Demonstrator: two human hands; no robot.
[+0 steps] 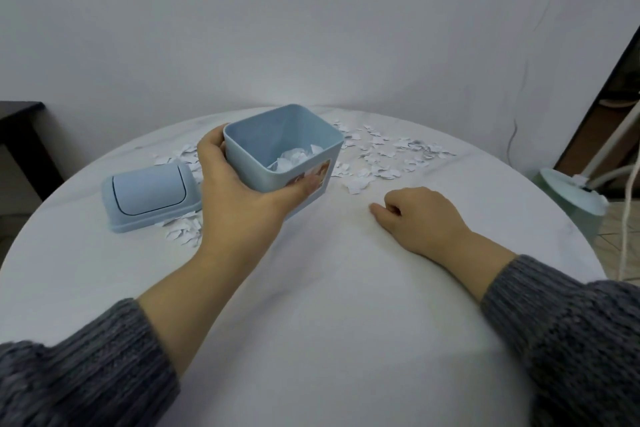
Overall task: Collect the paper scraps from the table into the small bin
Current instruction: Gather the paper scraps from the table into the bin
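My left hand (235,191) grips the small light-blue bin (277,135) by its near left wall, thumb across the front; the bin is tilted toward me with white scraps inside. My right hand (419,215) rests on the white round table (329,305) right of the bin, fingers curled under; whether it holds a scrap is hidden. White paper scraps (384,156) lie scattered behind and right of the bin. Another patch of paper scraps (183,232) lies by the lid.
The bin's blue lid (152,196) lies on the table to the left, top side up. Off the table's right edge stands a pale green appliance (571,198) with cords. A dark piece of furniture (20,135) is at far left. A white backdrop hangs behind.
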